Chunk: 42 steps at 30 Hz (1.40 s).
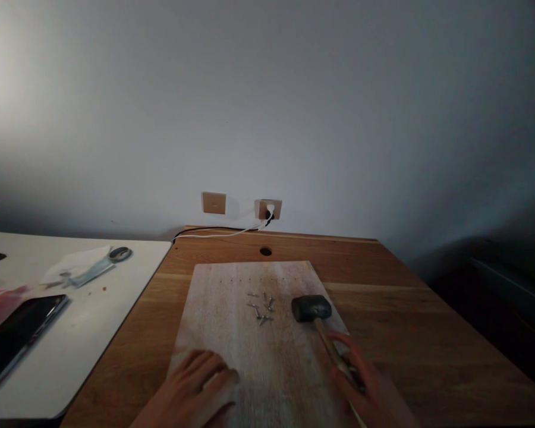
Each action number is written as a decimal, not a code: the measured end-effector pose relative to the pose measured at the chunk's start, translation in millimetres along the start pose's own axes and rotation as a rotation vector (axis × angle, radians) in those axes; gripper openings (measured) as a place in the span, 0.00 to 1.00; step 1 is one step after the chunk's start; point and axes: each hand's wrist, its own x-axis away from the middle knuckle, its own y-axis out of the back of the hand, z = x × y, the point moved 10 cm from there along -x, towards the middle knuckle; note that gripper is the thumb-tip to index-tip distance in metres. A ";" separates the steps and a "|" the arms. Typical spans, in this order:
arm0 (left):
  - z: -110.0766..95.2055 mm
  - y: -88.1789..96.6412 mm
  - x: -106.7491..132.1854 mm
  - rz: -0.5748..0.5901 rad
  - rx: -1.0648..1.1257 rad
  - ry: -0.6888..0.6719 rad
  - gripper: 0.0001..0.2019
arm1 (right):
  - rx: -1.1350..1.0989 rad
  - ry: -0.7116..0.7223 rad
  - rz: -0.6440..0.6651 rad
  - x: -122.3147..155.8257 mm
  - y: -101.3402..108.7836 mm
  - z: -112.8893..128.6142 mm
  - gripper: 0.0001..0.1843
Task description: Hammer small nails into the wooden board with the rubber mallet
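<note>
A mallet with a black head [311,308] and a pale wooden handle [331,349] lies on the right side of a whitish board [223,321]. My right hand [365,380], slightly blurred, is at the handle; its thumb and index finger are apart, on either side of it. Low over the board's left part is my left hand [200,383], also blurred, its fingers loosely bent and the thumb pointing right. Nothing shows in it. Several metal screws or nails [264,309], too small to tell which, lie in a loose group mid-board. Beyond them runs a row of small holes [261,279].
The board lies on a wooden table [396,309] against a wall. A white table [40,368] adjoins at left, with a black tablet-like device [22,333], a tape roll [120,254] and packaging [91,270]. A white cable [223,236] runs to a wall socket [262,209].
</note>
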 end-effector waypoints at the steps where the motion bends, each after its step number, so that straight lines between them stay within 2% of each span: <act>1: 4.4 1.1 -18.2 -0.007 -0.012 0.022 0.10 | -0.062 -0.051 0.003 -0.6 3.2 -10.9 0.31; 3: 15.8 -4.8 -58.1 0.037 -0.054 0.057 0.11 | -0.135 -0.100 0.033 -4.9 6.5 -23.6 0.36; 6: 41.8 -22.6 -111.9 0.159 -0.134 0.111 0.11 | -0.120 -0.069 0.076 -13.6 8.5 -28.8 0.38; 8: 62.2 -31.5 -135.0 0.219 -0.174 0.168 0.10 | -0.095 -0.041 0.063 -15.0 9.1 -32.2 0.37; 10: 77.4 -37.3 -147.8 0.257 -0.169 0.214 0.08 | -0.078 -0.014 0.034 -11.4 7.8 -35.8 0.36; 12: 84.9 -42.2 -154.2 0.283 -0.122 0.239 0.06 | -0.056 0.014 -0.001 -5.5 6.5 -37.7 0.34; 15: 85.7 -49.7 -160.6 0.307 -0.063 0.235 0.06 | -0.007 0.033 -0.046 0.1 9.2 -36.9 0.32; 17: 85.3 -54.8 -164.3 0.313 -0.044 0.233 0.06 | 0.012 0.016 -0.023 0.3 9.6 -36.6 0.33; 19: 86.1 -59.7 -167.0 0.312 0.000 0.238 0.05 | -0.019 -0.039 0.023 0.3 8.5 -39.3 0.34; 21: 86.5 -63.0 -169.0 0.295 0.068 0.235 0.05 | -0.104 -0.152 0.052 2.2 7.3 -47.4 0.35; 23: 86.1 -64.3 -170.8 0.269 0.129 0.221 0.07 | -0.191 -0.277 0.053 4.9 6.9 -55.8 0.36; 25: 84.9 -64.5 -173.0 0.245 0.164 0.199 0.10 | -0.182 -0.315 0.039 3.0 11.0 -54.3 0.37; 27: 82.3 -64.9 -175.4 0.240 0.173 0.170 0.12 | -0.047 -0.207 -0.010 -6.6 24.2 -37.1 0.37; 30: 77.0 -65.3 -178.1 0.257 0.132 0.119 0.11 | 0.215 0.044 -0.138 -21.7 49.2 0.7 0.38; 32: 74.6 -64.6 -178.4 0.265 0.081 0.097 0.11 | 0.333 0.116 -0.181 -27.9 57.8 13.3 0.37; 38: 75.9 -65.1 -181.2 0.265 0.055 0.050 0.12 | 0.442 0.128 -0.071 -32.4 46.7 7.7 0.35; 42: 78.6 -65.0 -203.9 0.185 0.227 0.013 0.12 | 0.375 0.092 -0.046 -30.3 43.4 -0.8 0.35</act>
